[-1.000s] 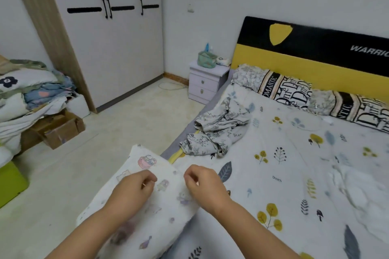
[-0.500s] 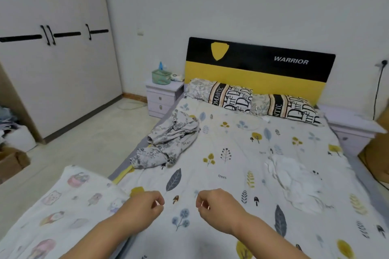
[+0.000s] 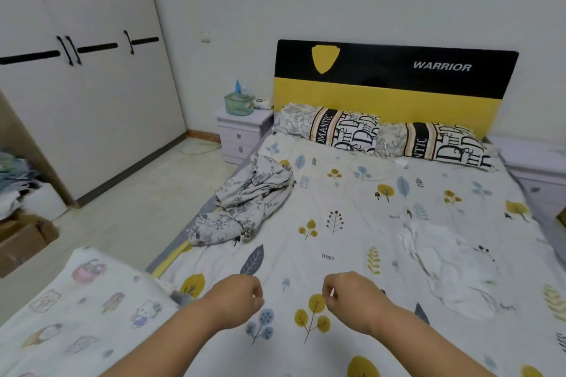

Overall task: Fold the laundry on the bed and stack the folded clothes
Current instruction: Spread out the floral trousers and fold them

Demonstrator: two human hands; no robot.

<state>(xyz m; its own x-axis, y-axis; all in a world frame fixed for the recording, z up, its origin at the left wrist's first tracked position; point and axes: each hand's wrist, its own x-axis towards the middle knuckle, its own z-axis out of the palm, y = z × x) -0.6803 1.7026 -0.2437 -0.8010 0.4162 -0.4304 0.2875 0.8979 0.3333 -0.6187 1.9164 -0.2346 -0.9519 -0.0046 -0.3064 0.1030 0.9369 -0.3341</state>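
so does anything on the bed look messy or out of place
Two garments lie crumpled and unfolded: a grey floral garment bunched at the bed's left edge, and a white garment rumpled on the right side. A small white thing lies loose below the pillows; what it is I cannot tell.

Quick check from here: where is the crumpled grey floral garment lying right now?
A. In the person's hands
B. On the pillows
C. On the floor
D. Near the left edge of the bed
D: the grey floral garment lies crumpled on the bedsheet near the bed's left edge.
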